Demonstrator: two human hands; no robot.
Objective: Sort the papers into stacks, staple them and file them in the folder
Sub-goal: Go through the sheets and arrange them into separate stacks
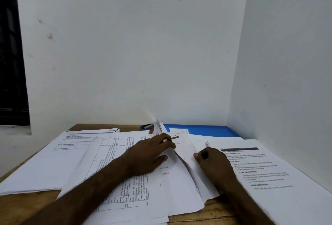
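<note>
On the wooden desk [213,212] set into a corner of white walls, loose printed papers cover most of the surface. The left hand [152,152] lies palm down on the middle heap of papers [181,188], fingers spread flat, their tips at the edge of a sheet that curls up off the heap and blurs against the wall. Under its forearm lies a sheet with a printed table [124,161], turned sideways to the person. The right hand [213,165] rests just beside the left one on the same heap, its fingers curled inward in a loose fist; a thin pale stick, perhaps a pen [208,144], rises just behind its knuckles, but I cannot tell whether the hand grips it. To the right lies a separate stack with bold headings [265,174], reaching the near edge of the desk. To the left, another pile [45,167] lies flat, its top page carrying a few short lines of text. At the back of the desk, against the wall, a blue folder [212,131] lies partly covered by sheets, and just left of it sits a small dark stapler [147,126], half hidden behind the lifted page.
</note>
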